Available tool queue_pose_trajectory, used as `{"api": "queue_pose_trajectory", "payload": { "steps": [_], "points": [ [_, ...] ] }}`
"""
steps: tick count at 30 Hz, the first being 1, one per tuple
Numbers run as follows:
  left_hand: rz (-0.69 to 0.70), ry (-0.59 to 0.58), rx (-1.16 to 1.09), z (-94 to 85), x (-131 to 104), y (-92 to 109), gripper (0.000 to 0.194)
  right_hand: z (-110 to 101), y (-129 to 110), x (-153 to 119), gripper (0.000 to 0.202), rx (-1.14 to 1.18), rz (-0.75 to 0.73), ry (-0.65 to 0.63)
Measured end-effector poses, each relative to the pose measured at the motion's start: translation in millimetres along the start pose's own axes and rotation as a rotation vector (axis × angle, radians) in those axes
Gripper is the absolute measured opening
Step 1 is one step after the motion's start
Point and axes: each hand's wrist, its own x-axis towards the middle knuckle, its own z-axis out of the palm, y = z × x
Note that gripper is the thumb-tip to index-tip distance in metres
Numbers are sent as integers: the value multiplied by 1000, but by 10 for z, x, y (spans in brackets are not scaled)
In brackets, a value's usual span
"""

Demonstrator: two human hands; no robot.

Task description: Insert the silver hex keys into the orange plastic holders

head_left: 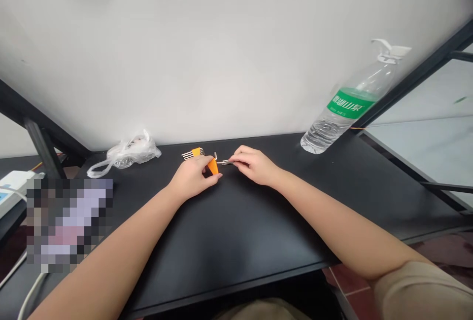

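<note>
An orange holder [213,166] with several silver hex keys [187,155] sits in the grip of my left hand [192,176], near the back middle of the black table. The bent ends of some keys stick out beyond my fingers on the left. My right hand [254,164] pinches the thin metal shaft of a hex key [226,162] at the holder's right side. Part of the holder is covered by my left fingers, and my right fingertips hide the shaft's end.
A crumpled clear plastic bag [129,155] lies at the back left. On the right a large water bottle [343,105] with a green label stands by the wall. A blurred-out object [70,226] and a white cable [31,293] are at the left. Black table [236,241] below.
</note>
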Motion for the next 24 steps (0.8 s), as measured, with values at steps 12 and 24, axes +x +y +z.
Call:
{"api": "queue_pose_trajectory", "payload": {
  "steps": [12, 24],
  "points": [
    [141, -51, 177, -42, 1, 41, 35, -129, -222, 1, 35, -307, 24, -162],
    [233, -94, 101, -59, -1, 159, 27, 56, -360, -4, 27, 87, -18, -44]
  ]
}}
